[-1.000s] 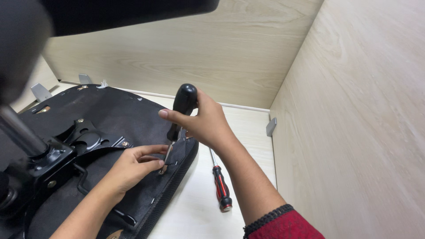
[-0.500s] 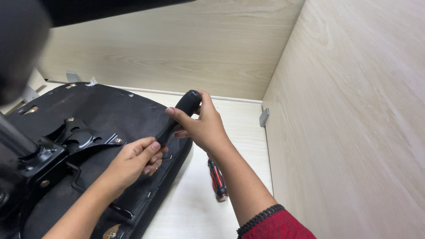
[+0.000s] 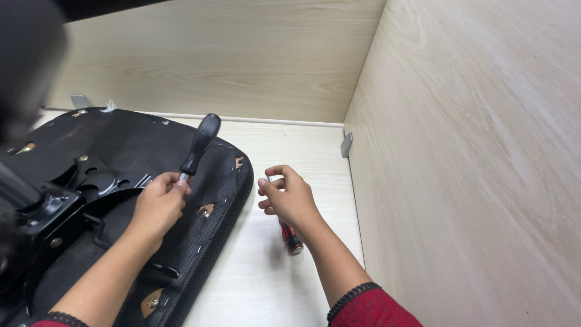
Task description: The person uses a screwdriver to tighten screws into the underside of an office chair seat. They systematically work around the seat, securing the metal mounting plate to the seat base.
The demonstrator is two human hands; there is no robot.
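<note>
My left hand (image 3: 158,204) grips a black-handled screwdriver (image 3: 200,144) at the base of its handle. The handle leans up and to the right over the underside of a black chair seat (image 3: 139,145). My right hand (image 3: 289,197) hovers off the seat's right edge with its fingers curled. It sits over the thin shaft of a red-and-black screwdriver (image 3: 292,240) lying on the pale wooden surface (image 3: 266,278). Thumb and forefinger are close to the shaft's tip, and I cannot tell whether they pinch it. A black metal bracket (image 3: 97,181) is bolted to the seat's underside, left of my left hand.
Pale wood panels stand behind (image 3: 230,60) and to the right (image 3: 472,157), forming a corner. A small metal corner bracket (image 3: 345,145) joins them near the floor. A dark blurred shape (image 3: 24,66) fills the upper left. Brass screws (image 3: 206,212) dot the seat.
My right hand has let go of the black handle and dropped right to the red-and-black screwdriver. My left hand has moved up to grip the black-handled one, which leans more to the right.
</note>
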